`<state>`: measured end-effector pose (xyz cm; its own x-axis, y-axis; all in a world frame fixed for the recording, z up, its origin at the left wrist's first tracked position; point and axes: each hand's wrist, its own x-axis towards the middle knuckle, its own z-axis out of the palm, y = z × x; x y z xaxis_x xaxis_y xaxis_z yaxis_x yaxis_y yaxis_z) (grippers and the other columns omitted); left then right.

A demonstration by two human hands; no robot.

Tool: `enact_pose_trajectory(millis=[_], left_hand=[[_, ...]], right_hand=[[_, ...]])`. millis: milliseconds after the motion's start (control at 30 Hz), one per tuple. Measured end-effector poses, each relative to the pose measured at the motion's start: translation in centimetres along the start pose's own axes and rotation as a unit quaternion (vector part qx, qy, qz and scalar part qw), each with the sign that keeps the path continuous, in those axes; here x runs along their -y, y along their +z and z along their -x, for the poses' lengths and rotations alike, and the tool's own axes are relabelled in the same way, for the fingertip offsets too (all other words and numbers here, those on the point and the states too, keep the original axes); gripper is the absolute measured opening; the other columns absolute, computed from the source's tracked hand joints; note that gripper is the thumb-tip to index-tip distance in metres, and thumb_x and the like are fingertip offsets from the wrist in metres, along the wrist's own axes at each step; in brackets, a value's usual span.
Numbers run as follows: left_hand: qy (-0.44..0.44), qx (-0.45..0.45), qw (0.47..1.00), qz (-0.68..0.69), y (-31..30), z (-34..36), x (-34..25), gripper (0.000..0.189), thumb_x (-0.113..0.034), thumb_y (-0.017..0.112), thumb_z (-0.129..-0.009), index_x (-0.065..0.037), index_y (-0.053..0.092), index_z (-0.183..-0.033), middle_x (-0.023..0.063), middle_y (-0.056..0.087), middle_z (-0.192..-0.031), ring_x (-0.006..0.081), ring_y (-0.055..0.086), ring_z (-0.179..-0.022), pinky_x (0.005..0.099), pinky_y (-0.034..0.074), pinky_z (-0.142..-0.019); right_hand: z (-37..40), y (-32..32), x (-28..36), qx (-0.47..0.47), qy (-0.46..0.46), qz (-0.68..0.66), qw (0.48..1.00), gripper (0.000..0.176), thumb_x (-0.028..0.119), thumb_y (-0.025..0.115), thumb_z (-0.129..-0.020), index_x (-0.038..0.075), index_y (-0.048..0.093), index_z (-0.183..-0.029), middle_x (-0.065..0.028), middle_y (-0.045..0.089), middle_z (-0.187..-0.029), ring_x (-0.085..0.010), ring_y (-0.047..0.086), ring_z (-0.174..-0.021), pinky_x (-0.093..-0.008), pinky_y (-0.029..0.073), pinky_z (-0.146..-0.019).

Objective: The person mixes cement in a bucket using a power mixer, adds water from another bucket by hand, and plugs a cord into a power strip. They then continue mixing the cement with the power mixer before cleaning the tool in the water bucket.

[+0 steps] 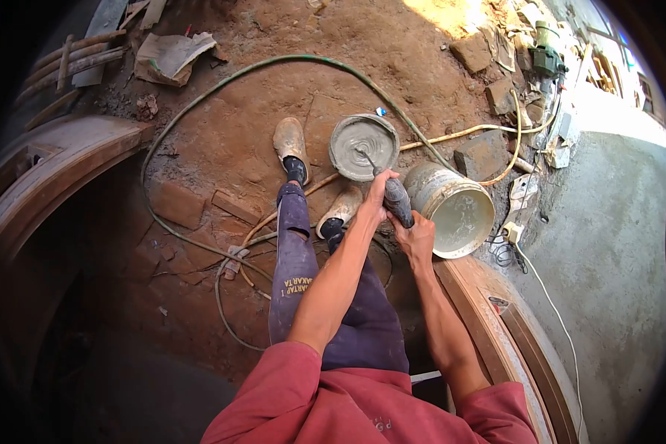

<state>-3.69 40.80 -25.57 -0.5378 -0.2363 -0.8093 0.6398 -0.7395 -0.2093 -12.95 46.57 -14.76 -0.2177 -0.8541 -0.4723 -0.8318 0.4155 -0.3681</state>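
Gripping a dark, mud-caked power tool together, both hands close around its body: the left hand wraps the end nearer the shaft, its fingers curled, and the right hand clasps the rear end. The tool slants toward eleven o'clock, its shaft reaching into the wet grey mix inside a round bucket, just past twelve o'clock from the picture's centre. At the bucket's four o'clock, a larger pale bucket leans over, cloudy liquid inside. A green hose arcs over the bare ground. One shoe is at the mix bucket's nine o'clock, another at seven.
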Motion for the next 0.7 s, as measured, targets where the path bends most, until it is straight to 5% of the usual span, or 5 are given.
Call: enact_pose_trajectory(millis=[700], left_hand=[[0.001,0.020,0.999,-0.031,1.8,-0.6,-1.4,0.024,-0.031,0.065,-0.080,-0.011,0.055,-0.070,0.0040,0.057,-0.060,0.0210,0.055,-0.049,0.0362,0.048,-0.050]], right_hand=[[-1.4,-0.2,0.6,-0.068,-0.024,-0.032,0.997,0.048,0.039,0.080,-0.082,-0.006,0.064,-0.076,-0.0268,0.058,-0.062,-0.0456,0.060,-0.059,-0.0441,0.047,-0.055]])
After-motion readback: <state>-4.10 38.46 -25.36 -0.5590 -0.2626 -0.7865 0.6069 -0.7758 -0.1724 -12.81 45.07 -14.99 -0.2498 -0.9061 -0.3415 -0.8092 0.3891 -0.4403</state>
